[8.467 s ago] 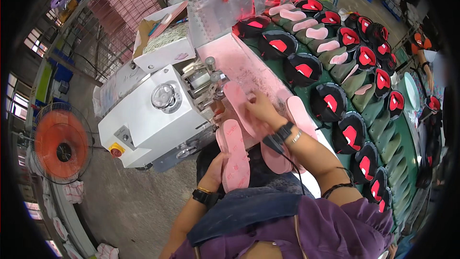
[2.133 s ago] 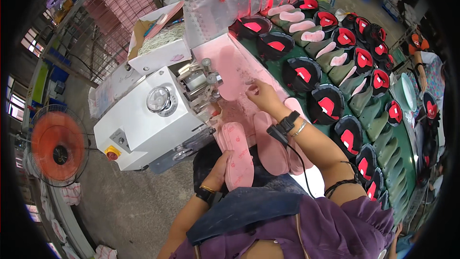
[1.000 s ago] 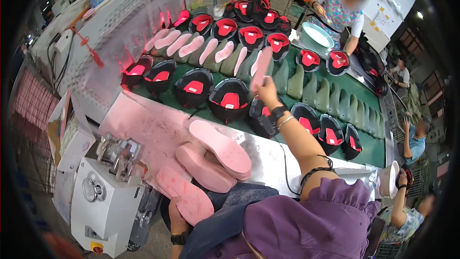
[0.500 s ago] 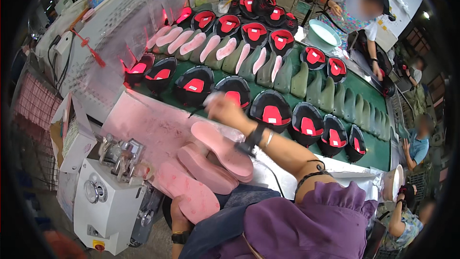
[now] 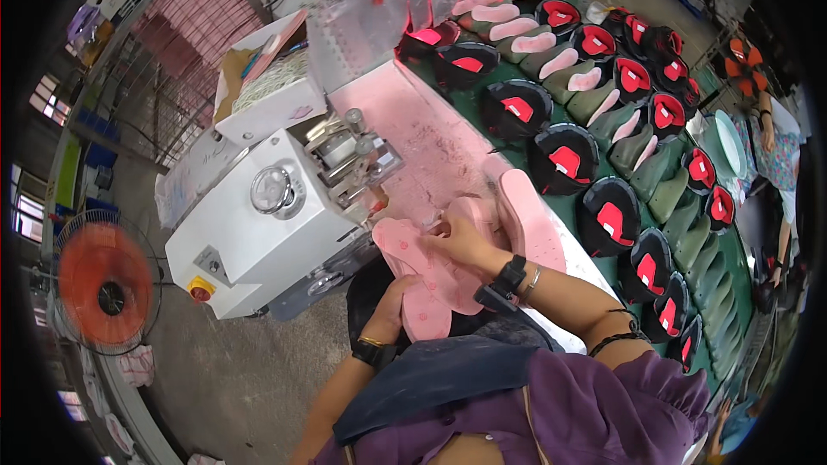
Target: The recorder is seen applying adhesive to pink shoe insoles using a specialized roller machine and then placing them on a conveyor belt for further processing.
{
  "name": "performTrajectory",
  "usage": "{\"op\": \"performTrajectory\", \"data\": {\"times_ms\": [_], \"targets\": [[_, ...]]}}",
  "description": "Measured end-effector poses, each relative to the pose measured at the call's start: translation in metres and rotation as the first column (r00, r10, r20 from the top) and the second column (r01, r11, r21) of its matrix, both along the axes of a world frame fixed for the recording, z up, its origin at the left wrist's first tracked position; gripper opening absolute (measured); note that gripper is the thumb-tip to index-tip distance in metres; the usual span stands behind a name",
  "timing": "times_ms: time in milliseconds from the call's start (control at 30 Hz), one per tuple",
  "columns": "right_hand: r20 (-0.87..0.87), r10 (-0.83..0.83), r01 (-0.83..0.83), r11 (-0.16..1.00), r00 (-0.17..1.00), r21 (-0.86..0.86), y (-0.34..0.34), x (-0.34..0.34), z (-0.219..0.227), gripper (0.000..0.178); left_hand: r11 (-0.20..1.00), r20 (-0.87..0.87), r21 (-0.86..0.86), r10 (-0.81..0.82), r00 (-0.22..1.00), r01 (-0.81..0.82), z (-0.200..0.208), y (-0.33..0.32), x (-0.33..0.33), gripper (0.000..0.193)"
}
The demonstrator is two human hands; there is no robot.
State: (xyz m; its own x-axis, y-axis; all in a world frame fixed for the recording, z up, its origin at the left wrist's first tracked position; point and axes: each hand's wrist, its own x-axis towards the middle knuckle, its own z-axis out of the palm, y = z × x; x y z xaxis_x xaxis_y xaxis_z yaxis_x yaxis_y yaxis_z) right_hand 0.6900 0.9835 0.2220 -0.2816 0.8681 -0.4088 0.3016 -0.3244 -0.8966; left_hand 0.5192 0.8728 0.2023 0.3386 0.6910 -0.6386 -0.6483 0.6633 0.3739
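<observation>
Pink sole (image 5: 419, 280) across left hand (image 5: 394, 303) grip, right hand (image 5: 463, 239) atop

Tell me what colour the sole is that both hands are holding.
Pink: the sole held by the left hand and right hand, clearest in the head view.

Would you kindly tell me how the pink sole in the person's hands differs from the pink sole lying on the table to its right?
The held pink sole is gripped by the left hand and right hand, near the white machine; the lying pink sole rests untouched on the table, beside the black moulds. Both are pink and of similar shape.
</observation>
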Motion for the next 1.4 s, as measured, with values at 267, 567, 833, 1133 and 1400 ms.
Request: {"op": "performTrajectory", "data": {"times_ms": [267, 567, 833, 1133, 1400], "targets": [[-0.106, -0.301, 0.319, 0.909, 0.948, 0.269, 0.053, -0.001, -0.028, 0.023, 0.999, 0.042, -0.052, -0.011, 0.999, 0.014, 0.004, -0.001, -0.008, 0.042], [-0.107, -0.278, 0.29, 0.949, 0.955, 0.124, 0.096, -0.034, -0.017, 0.031, 1.0, 0.112, 0.023, -0.001, 0.994, -0.001, -0.002, -0.003, -0.001, 0.051], [0.105, -0.099, 0.038, 0.882, 0.99, 0.47, 0.098, 0.01, 0.015, 0.025, 0.996, 0.085, -0.088, -0.003, 0.996, 0.01, -0.011, -0.011, 0.003, 0.053], [0.317, -0.089, -0.055, 0.908, 0.944, 0.416, 0.095, -0.009, 0.004, 0.031, 0.993, 0.028, -0.097, 0.067, 0.997, -0.064, -0.029, -0.022, -0.001, 0.039], [0.127, -0.216, 0.157, 0.918, 0.968, 0.365, 0.16, -0.052, -0.035, 0.045, 0.994, -0.009, -0.107, 0.013, 1.0, -0.014, -0.014, -0.025, 0.0, 0.033]]}}
